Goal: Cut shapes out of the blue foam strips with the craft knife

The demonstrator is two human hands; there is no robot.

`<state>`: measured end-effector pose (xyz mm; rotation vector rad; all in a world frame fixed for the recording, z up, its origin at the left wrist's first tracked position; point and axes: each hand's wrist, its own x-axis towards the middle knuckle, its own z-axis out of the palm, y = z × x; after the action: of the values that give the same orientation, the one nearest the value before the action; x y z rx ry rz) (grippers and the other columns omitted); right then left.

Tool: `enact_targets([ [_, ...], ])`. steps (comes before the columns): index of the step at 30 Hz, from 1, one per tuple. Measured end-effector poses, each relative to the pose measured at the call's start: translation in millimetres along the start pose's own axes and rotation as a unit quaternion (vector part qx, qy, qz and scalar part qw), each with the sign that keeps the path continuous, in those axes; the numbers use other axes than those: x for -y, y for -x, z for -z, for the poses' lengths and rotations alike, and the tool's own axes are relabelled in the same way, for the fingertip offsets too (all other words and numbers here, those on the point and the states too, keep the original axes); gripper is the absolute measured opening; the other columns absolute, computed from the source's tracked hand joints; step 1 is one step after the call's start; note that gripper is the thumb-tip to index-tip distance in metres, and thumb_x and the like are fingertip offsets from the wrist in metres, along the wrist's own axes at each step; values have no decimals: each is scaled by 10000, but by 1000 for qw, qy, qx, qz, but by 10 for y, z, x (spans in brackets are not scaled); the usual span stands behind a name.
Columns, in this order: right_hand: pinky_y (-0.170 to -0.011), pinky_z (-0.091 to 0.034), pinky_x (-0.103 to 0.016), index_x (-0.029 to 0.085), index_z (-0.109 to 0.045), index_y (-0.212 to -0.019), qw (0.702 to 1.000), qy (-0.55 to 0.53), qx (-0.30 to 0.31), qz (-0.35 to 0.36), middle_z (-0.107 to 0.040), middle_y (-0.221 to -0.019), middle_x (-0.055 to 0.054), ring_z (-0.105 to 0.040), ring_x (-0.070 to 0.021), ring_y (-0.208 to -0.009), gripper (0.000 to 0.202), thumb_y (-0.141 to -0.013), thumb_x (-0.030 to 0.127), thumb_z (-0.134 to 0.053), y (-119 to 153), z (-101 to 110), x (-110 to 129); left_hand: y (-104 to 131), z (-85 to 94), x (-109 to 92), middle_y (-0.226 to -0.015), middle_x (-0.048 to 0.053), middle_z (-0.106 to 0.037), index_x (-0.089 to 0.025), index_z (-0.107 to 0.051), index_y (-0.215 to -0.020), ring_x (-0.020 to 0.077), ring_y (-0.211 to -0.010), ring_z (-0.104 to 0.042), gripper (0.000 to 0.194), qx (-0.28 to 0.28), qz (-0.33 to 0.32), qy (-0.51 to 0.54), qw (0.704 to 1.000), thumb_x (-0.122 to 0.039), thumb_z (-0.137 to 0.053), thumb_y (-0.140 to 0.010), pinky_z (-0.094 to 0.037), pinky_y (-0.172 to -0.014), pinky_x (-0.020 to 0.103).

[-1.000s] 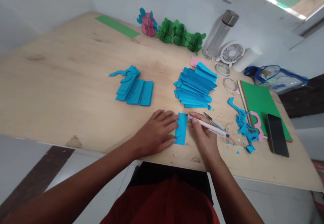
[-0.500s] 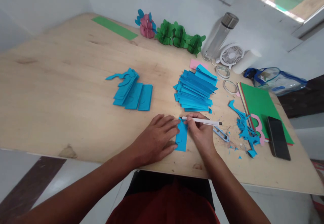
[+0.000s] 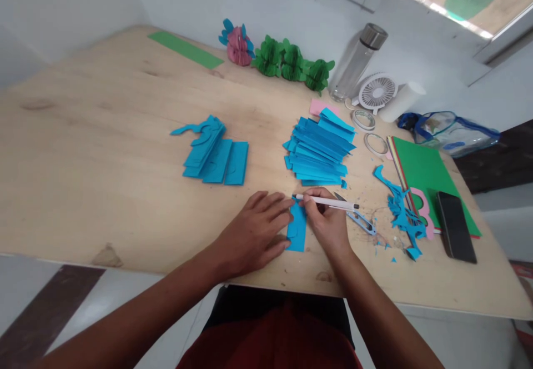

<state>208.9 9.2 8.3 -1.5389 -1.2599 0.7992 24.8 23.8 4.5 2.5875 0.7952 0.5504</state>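
Observation:
A small blue paper rectangle [image 3: 296, 235] with a faint curved line lies on the table before me. My left hand [image 3: 256, 235] rests flat with fingers spread, fingertips on the paper's left edge. In my right hand [image 3: 328, 227] is a white pen [image 3: 335, 203], pinched near its dark tip, which points left at the paper's top edge. Partly hidden behind that hand lies a tool with a light blue slotted handle [image 3: 364, 223] and a dark pointed end. Folded blue pieces [image 3: 236, 163], some with curved lines, lie to the left. A fanned stack of blue paper [image 3: 320, 149] sits beyond my hands.
Blue scraps [image 3: 402, 208], a pink cutout [image 3: 422, 210], a phone [image 3: 456, 227] and green sheets [image 3: 428, 171] lie right. Farther back are tape rolls [image 3: 376, 144], a fan [image 3: 377, 92], a bottle [image 3: 358, 60], green paper shapes [image 3: 291, 62] and a green strip [image 3: 185, 49].
The view has shifted slightly. The pen's back end has swung a little, and more of the tool behind my right hand shows, including its dark end. My left hand stays on the paper.

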Motion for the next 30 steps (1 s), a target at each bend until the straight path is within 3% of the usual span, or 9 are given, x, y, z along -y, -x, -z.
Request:
enact_targets([
  [30, -554, -435, -256, 215, -630, -816, 998, 49, 2, 25, -646, -724, -4, -544, -136, -597, 143, -874, 331, -570, 207, 150, 22, 7, -25, 19, -1399, 113, -577, -185, -608, -1165, 312, -1321, -460, 289, -8, -11, -12, 1000, -301, -543, -908, -324, -1100, 518],
])
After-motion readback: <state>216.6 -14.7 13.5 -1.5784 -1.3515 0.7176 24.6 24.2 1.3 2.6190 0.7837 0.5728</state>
